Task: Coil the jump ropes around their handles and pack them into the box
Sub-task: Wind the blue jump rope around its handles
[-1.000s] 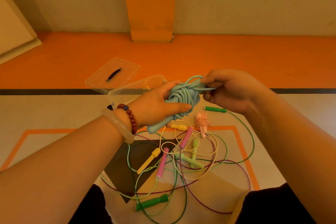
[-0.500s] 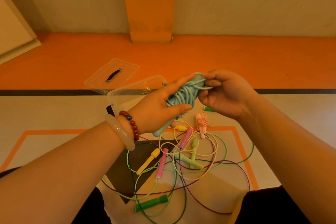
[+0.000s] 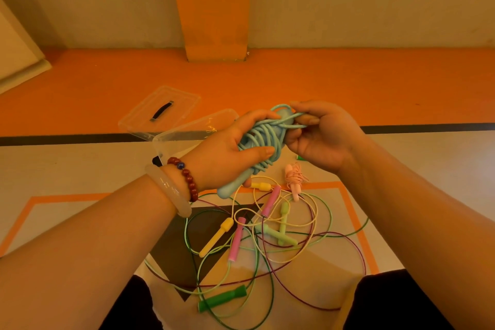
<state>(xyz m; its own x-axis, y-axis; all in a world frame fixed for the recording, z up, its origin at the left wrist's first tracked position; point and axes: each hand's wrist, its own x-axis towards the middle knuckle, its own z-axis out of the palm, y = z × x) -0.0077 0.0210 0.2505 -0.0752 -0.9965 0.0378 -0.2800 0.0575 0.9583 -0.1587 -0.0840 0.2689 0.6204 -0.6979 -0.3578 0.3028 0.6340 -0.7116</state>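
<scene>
"One loop is all that hangs loose now on the blue jump rope. A second ago your right hand was drawing that tail out to the side. Now it sits tight against the top of the bundle, pinching the last strand, and the loop has shrunk. Your left hand grips the wound bundle around its middle."

"So I am nearly done with this one?"

"I judge so: tuck the end in and it is ready to pack. The box stands open just beyond your left hand, and its lid lies farther out past it. Through the clear walls I see no rope inside, though your left hand hides part of it. One pink rope lies coiled just below your right hand, not yet packed. Several loose ropes sprawl tangled on the floor beneath both hands."
</scene>
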